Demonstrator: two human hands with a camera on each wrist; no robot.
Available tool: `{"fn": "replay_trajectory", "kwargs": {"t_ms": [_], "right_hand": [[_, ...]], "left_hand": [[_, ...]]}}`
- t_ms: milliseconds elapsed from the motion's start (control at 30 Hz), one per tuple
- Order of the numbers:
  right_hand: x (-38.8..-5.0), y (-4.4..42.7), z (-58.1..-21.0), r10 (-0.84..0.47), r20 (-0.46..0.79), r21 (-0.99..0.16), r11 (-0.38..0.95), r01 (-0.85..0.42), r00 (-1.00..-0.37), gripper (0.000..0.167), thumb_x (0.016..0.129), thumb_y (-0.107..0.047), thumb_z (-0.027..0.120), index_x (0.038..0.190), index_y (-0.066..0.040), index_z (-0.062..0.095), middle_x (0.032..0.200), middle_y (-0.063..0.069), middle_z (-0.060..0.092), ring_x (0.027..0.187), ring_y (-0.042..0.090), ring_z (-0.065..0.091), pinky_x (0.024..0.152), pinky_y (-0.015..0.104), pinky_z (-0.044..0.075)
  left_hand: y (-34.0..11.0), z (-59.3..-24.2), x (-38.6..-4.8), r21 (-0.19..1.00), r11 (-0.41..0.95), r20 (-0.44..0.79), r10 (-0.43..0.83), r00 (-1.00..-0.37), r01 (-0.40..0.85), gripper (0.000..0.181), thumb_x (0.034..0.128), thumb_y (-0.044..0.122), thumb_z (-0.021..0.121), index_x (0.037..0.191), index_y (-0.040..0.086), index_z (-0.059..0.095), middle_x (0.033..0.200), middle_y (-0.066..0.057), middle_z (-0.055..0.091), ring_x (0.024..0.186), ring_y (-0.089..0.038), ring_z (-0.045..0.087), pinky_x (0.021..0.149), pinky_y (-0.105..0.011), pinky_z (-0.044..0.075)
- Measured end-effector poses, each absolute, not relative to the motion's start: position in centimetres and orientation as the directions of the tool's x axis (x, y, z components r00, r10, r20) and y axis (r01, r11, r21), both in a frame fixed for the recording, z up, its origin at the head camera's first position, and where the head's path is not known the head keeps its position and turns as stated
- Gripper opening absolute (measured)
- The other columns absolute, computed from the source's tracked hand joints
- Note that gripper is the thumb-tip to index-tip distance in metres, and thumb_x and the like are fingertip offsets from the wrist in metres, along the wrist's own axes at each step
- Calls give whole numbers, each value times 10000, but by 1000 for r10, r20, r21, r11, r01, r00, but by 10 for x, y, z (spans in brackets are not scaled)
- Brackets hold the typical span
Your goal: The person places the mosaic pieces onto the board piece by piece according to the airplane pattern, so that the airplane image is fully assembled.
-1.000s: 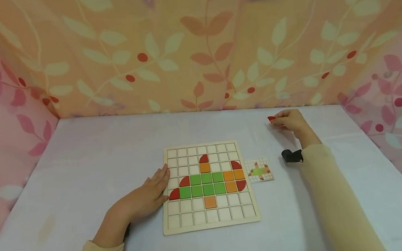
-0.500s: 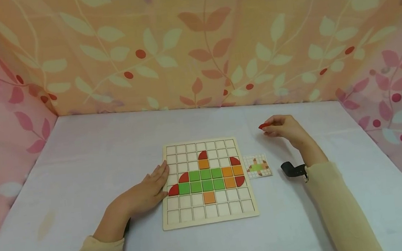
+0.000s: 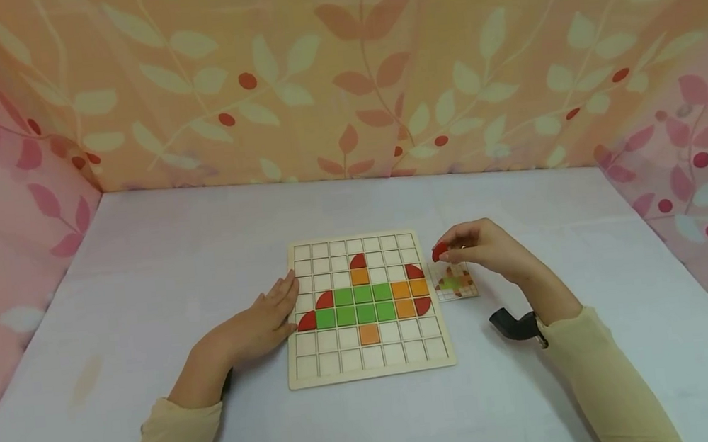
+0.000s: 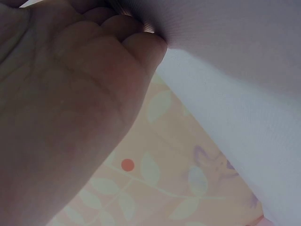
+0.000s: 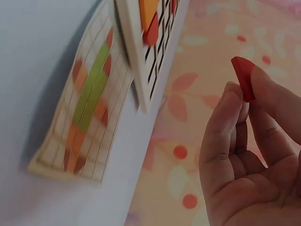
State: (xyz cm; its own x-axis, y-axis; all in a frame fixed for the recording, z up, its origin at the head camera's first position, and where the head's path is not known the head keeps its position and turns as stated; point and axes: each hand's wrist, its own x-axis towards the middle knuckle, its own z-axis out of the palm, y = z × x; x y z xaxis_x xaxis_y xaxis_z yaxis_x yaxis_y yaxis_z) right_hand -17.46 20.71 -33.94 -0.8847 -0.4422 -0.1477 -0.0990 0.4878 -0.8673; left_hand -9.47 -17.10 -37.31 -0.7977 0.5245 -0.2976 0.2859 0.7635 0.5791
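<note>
A square wooden grid board (image 3: 331,362) lies mid-table, with green and orange square tiles and red quarter-round tiles set in its cells. My left hand (image 3: 255,328) rests along the board's left edge with its fingers straight; the left wrist view shows mainly the palm side of that hand (image 4: 70,94). Between thumb and fingers, my right hand (image 3: 484,247) pinches a red quarter-round tile (image 5: 243,77) above the table, right of the board. Just beneath that hand lies a pattern card (image 3: 463,289), printed with a green, orange and red figure and partly covered by the hand.
A white cloth (image 3: 201,228) covers the table. Floral curtains (image 3: 294,134) stand at the back and on both sides. A black wrist-worn device (image 3: 514,324) sticks out from the right wrist.
My right hand has come left and nearer with the red quarter-round tile, from the far right of the table to over the pattern card. The left hand stays at the board's edge.
</note>
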Motion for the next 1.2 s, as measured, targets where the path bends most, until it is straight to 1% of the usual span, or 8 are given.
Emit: {"fn": "replay_trajectory", "kwargs": {"t_ms": [133, 267, 400, 567, 767, 900, 1067, 1200], "right_hand": [[-164, 196, -338, -482, -174, -870, 484, -96, -859, 159, 869, -41, 657, 1012, 27, 675, 939, 151, 671, 813, 368, 608, 716, 357, 542], [-154, 185, -341, -490, -204, -857, 508, -88, -847, 194, 839, -95, 711, 1007, -2, 678, 878, 104, 661, 755, 264, 594, 638, 299, 528], [-145, 172, -345, -515, -216, -858, 505, -90, -830, 207, 805, -130, 752, 970, -22, 690, 808, 58, 657, 687, 184, 567, 578, 258, 471], [-136, 156, -351, -598, -194, -854, 493, -166, -778, 159, 799, -119, 754, 918, -20, 719, 798, 17, 681, 739, 162, 607, 657, 247, 486], [-126, 135, -358, -708, -166, -801, 503, -325, -686, 89, 824, -78, 719, 899, -42, 749, 822, -22, 695, 743, 83, 606, 661, 238, 510], [-121, 124, -360, -752, -177, -781, 500, -375, -634, 78, 830, -68, 710, 893, -40, 746, 800, -37, 695, 712, 39, 595, 636, 227, 512], [-117, 113, -363, -762, -219, -763, 523, -379, -610, 52, 816, -75, 727, 865, -65, 742, 758, -68, 688, 665, 19, 572, 608, 209, 494], [-114, 106, -365, -752, -238, -742, 550, -385, -615, 26, 789, -68, 752, 809, -80, 739, 713, -89, 667, 636, 15, 566, 601, 206, 489]], "left_hand": [[-170, -372, -97, 578, 760, -296, 534, -792, 297, 658, 973, 125, 479, 1472, -82, 102, 1557, -211, -18, 1416, -387, 17, 1112, -562, 97], [-169, -372, -98, 583, 754, -293, 542, -788, 302, 657, 974, 128, 477, 1470, -86, 104, 1556, -217, -16, 1414, -393, 19, 1111, -566, 95], [-167, -371, -99, 582, 755, -289, 541, -790, 304, 657, 975, 135, 479, 1474, -76, 108, 1558, -210, -12, 1417, -384, 19, 1113, -561, 92], [-167, -369, -99, 584, 755, -289, 537, -792, 299, 656, 973, 128, 480, 1472, -80, 110, 1557, -213, -9, 1417, -384, 19, 1113, -561, 89], [-168, -370, -98, 572, 764, -296, 532, -793, 299, 653, 971, 123, 474, 1470, -83, 106, 1557, -212, -14, 1417, -383, 16, 1114, -558, 88], [-168, -370, -97, 573, 763, -293, 532, -794, 299, 654, 971, 127, 477, 1470, -84, 111, 1555, -214, -12, 1415, -386, 15, 1113, -561, 89], [-169, -370, -97, 574, 764, -297, 531, -794, 297, 659, 970, 131, 482, 1470, -83, 110, 1555, -215, -12, 1415, -386, 14, 1112, -561, 88], [-169, -371, -96, 575, 764, -300, 529, -794, 291, 660, 969, 124, 483, 1470, -84, 108, 1555, -214, -15, 1416, -383, 10, 1113, -560, 84]]}}
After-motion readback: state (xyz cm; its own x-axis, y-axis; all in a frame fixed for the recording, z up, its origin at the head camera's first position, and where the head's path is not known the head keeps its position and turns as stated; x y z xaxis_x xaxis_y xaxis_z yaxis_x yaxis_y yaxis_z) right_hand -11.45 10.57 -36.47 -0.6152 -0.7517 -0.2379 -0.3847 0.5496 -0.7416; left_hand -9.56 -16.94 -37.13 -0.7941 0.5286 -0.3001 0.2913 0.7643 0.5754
